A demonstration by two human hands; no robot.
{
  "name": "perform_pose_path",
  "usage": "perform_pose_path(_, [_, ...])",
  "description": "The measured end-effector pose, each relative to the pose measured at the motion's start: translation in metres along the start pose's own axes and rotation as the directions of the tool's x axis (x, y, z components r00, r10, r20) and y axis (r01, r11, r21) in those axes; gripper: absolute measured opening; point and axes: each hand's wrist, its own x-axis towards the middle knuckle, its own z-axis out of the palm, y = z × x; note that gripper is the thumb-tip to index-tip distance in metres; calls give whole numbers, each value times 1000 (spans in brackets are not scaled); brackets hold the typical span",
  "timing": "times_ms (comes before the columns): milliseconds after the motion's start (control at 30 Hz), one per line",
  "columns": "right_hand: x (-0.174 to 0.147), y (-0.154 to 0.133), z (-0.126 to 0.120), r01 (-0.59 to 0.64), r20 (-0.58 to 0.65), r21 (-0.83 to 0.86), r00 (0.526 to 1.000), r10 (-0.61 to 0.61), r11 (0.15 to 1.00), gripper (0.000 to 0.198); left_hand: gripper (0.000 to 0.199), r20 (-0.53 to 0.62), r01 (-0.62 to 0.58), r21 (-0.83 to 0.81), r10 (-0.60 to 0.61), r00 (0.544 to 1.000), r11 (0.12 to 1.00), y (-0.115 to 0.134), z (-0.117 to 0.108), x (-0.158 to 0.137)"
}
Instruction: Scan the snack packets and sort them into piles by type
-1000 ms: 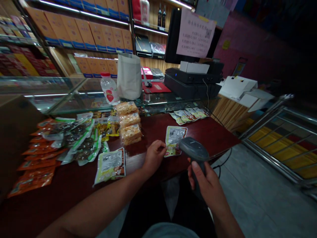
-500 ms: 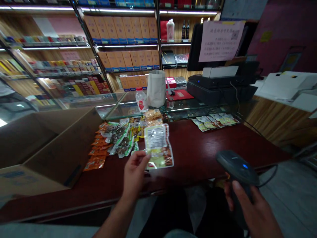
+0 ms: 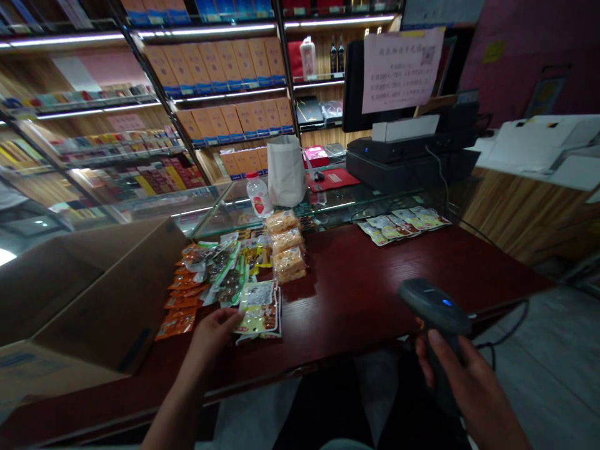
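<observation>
Between the thumb and fingers of my left hand [image 3: 218,331] is the edge of a pale green snack packet [image 3: 259,306], low over the counter. At least one similar packet lies beneath it. My right hand [image 3: 457,375] is wrapped round a dark barcode scanner [image 3: 434,306] with a blue light, held above the counter's front edge. Just left of the held packet are green-and-clear packets [image 3: 229,281] and a column of orange packets [image 3: 180,306]. Behind it lie yellow packets [image 3: 257,255] and a row of clear-wrapped, light brown snacks [image 3: 288,264].
An open cardboard box [image 3: 89,300] stands at the left. More pale green packets [image 3: 403,225] lie fanned at the back right. Farther back are a bottle with a red cap [image 3: 259,197], a white bag [image 3: 285,175] and a monitor [image 3: 355,87]. The scanner's cable [image 3: 510,328] hangs at the right.
My left hand has moved left and down with the packet, which was raised over the middle before. The scanner has shifted slightly left. The wrapped snacks now show fully.
</observation>
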Motion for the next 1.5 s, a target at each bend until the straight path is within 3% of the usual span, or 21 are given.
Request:
perform_pose_path(67, [10, 6, -1, -17, 18, 53, 1000, 16, 998, 49, 53, -144, -136, 213, 169, 975, 967, 11, -5, -2])
perform_pose_path(133, [22, 9, 0, -26, 26, 118, 999, 23, 993, 53, 53, -286, -248, 359, 359, 888, 900, 28, -4, -8])
perform_pose_path(200, [37, 8, 2, -27, 9, 190, 1000, 26, 981, 54, 49, -278, -384, 342, 483, 830, 858, 48, 15, -14])
perform_pose_path(233, [45, 6, 4, -26, 0, 235, 1000, 27, 972, 54, 46, -209, -464, 276, 524, 826, 842, 57, 32, -16])
perform_pose_path(300, [62, 2, 6, -19, 15, 321, 1000, 15, 947, 54, 39, 40, -610, 69, 609, 792, 789, 74, 82, -18])
perform_pose_path(367, [78, -1, 7, -28, 26, 384, 999, 20, 923, 56, 32, 282, -668, -105, 666, 690, 737, 88, 145, -14])
perform_pose_path(433, [95, -2, 6, -39, 14, 420, 999, 37, 907, 58, 22, 378, -680, -185, 691, 617, 709, 103, 209, -3])
perform_pose_path(500, [110, -1, 5, -45, -7, 444, 999, 53, 895, 62, 15, 352, -671, -162, 678, 645, 723, 120, 264, 10])
perform_pose_path(600, [132, 2, 1, -36, -50, 470, 996, 67, 882, 65, 15, 305, -673, -136, 677, 669, 727, 150, 327, 27])
perform_pose_path(667, [147, 3, -3, -23, -80, 478, 994, 70, 878, 65, 16, 251, -665, -107, 667, 701, 739, 168, 358, 35])
perform_pose_path(800, [177, 4, -10, 10, -123, 481, 991, 56, 876, 64, 17, 87, -573, -16, 572, 815, 819, 192, 402, 48])
perform_pose_path(933, [204, 6, -16, 31, -109, 467, 994, 23, 884, 52, 24, -27, -471, 28, 471, 882, 882, 199, 428, 59])
perform_pose_path(1100, [226, 15, -19, 28, -59, 447, 998, -2, 894, 27, 9, -45, -458, -8, 457, 888, 889, 196, 439, 64])
perform_pose_path(1300, [229, 25, -20, 75, -61, 452, 997, -53, 889, 23, 6, -62, -481, -170, 478, 876, 860, 187, 424, 73])
perform_pose_path(1500, [223, 23, -22, 101, -59, 470, 995, -82, 877, 23, 22, 73, -408, -390, 469, 880, 825, 168, 392, 70])
